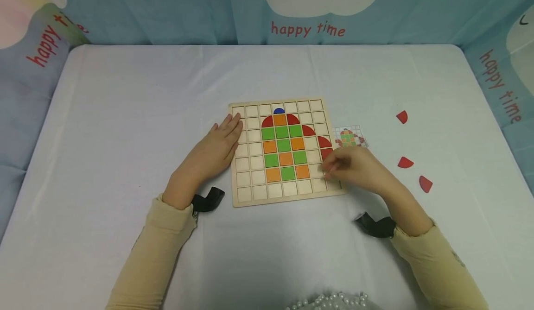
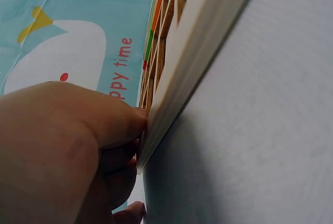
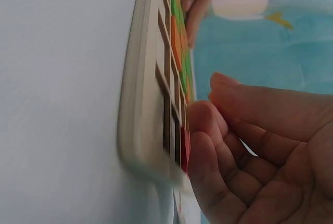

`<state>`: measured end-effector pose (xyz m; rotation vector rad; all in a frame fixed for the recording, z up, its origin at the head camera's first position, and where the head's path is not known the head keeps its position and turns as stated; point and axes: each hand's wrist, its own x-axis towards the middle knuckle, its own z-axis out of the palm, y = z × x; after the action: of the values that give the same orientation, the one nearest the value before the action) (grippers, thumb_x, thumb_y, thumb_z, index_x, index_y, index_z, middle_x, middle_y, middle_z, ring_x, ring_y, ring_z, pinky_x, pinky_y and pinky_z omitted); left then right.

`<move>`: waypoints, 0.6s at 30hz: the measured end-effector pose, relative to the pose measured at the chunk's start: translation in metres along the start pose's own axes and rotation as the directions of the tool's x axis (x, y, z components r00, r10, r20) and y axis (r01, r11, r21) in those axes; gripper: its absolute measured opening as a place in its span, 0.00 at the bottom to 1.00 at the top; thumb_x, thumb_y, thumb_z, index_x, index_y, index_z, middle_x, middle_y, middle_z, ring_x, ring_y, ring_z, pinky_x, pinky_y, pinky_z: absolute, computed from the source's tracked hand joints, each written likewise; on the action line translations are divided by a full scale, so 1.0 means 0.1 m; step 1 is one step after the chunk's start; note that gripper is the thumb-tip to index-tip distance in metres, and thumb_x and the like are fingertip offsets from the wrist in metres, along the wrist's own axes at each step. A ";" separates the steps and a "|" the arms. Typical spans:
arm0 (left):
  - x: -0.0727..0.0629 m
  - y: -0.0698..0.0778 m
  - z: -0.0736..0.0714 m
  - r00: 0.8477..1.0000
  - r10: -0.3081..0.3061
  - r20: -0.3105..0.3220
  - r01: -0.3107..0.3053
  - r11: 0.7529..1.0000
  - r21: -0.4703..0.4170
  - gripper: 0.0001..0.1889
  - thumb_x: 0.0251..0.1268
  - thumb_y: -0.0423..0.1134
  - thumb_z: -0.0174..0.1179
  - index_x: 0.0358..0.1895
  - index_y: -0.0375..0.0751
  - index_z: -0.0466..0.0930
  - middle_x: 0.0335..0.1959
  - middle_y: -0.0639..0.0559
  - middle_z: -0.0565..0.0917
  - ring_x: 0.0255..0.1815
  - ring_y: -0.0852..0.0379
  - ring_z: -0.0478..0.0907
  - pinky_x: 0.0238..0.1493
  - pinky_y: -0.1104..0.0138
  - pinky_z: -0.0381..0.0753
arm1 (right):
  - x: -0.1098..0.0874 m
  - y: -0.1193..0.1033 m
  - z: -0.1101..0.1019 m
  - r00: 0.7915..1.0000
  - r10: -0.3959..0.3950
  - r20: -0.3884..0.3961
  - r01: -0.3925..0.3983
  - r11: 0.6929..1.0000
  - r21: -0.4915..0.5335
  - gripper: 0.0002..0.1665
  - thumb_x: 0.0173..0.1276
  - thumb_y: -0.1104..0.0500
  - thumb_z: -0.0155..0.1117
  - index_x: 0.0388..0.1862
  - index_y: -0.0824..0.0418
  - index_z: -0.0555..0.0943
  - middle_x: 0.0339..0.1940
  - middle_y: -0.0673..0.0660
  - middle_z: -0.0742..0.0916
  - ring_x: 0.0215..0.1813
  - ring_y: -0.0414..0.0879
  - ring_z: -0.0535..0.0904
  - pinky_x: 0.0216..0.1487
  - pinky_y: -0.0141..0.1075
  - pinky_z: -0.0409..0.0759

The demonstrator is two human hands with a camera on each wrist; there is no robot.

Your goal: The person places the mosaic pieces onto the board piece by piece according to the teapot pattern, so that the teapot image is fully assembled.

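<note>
A wooden grid board (image 1: pixel 253 194) lies on the table with green squares (image 1: pixel 282 144), orange squares (image 1: pixel 285 159), red quarter-round tiles (image 1: pixel 308 130) and a blue half-round tile (image 1: pixel 279 111) in its cells. My left hand (image 1: pixel 212 150) rests along the board's left edge, fingers extended over the rim. At the right edge, my right hand (image 1: pixel 354 167) hovers low with loosely bent fingers beside a red tile (image 1: pixel 327 154). In the right wrist view, nothing shows between its thumb and index finger (image 3: pixel 203 114); a red tile (image 3: pixel 184 151) sits in the grid close by.
Partly behind the right hand, a small pattern card (image 1: pixel 352 131) lies against the board's right side. Loose red quarter-round tiles (image 1: pixel 405 162) are spread on the white table (image 1: pixel 125 115) farther right. A printed blue curtain (image 1: pixel 167 13) stands behind the table.
</note>
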<state>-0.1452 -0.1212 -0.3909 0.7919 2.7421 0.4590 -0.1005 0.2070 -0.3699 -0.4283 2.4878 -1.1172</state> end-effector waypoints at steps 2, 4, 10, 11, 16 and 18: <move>0.00 0.00 0.00 1.000 0.000 -0.001 0.000 1.000 0.000 0.26 0.75 0.35 0.41 0.71 0.27 0.52 0.75 0.38 0.48 0.75 0.45 0.41 0.71 0.48 0.45 | -0.06 0.02 -0.03 0.999 0.032 -0.010 -0.032 0.999 0.001 0.06 0.55 0.68 0.71 0.33 0.63 0.84 0.31 0.51 0.86 0.33 0.43 0.80 0.36 0.29 0.78; 0.00 0.00 0.00 1.000 0.001 -0.003 -0.001 1.000 -0.002 0.26 0.75 0.35 0.41 0.71 0.27 0.52 0.74 0.38 0.48 0.75 0.45 0.41 0.71 0.48 0.45 | -0.12 0.04 -0.07 0.998 0.065 -0.018 -0.065 0.998 0.007 0.07 0.55 0.67 0.72 0.34 0.63 0.84 0.31 0.52 0.85 0.34 0.43 0.80 0.36 0.28 0.78; 0.00 0.00 0.00 1.000 0.004 -0.007 -0.004 1.000 -0.005 0.26 0.75 0.35 0.41 0.71 0.27 0.52 0.74 0.38 0.48 0.75 0.44 0.41 0.71 0.48 0.45 | -0.27 0.14 -0.16 0.989 0.139 -0.050 -0.138 0.990 0.022 0.07 0.56 0.63 0.72 0.33 0.61 0.84 0.30 0.53 0.85 0.33 0.42 0.80 0.35 0.28 0.78; 0.00 0.00 0.00 1.000 0.005 -0.008 -0.005 1.000 -0.006 0.26 0.75 0.35 0.41 0.71 0.27 0.52 0.74 0.38 0.48 0.75 0.44 0.41 0.71 0.48 0.45 | -0.30 0.16 -0.17 0.988 0.144 -0.056 -0.143 0.989 0.022 0.07 0.56 0.63 0.72 0.34 0.61 0.84 0.30 0.53 0.85 0.33 0.41 0.80 0.35 0.28 0.78; 0.00 0.00 0.00 1.000 0.001 -0.006 -0.001 1.000 -0.005 0.26 0.75 0.35 0.40 0.71 0.27 0.52 0.74 0.38 0.48 0.75 0.44 0.41 0.71 0.48 0.45 | -0.41 0.25 -0.24 0.983 0.162 -0.088 -0.160 0.987 0.033 0.08 0.57 0.63 0.71 0.36 0.63 0.84 0.31 0.54 0.86 0.33 0.38 0.81 0.36 0.27 0.78; 0.00 0.00 0.00 1.000 0.000 -0.005 0.000 1.000 -0.003 0.26 0.75 0.35 0.40 0.71 0.27 0.52 0.74 0.38 0.48 0.75 0.44 0.41 0.71 0.48 0.45 | -0.45 0.28 -0.27 0.979 0.174 -0.104 -0.171 0.985 0.034 0.09 0.57 0.63 0.71 0.37 0.64 0.84 0.33 0.55 0.86 0.33 0.37 0.82 0.36 0.26 0.78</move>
<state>-0.1449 -0.1209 -0.3908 0.7910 2.7452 0.4660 -0.0770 0.2609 -0.3646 -0.1449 2.5425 -1.1258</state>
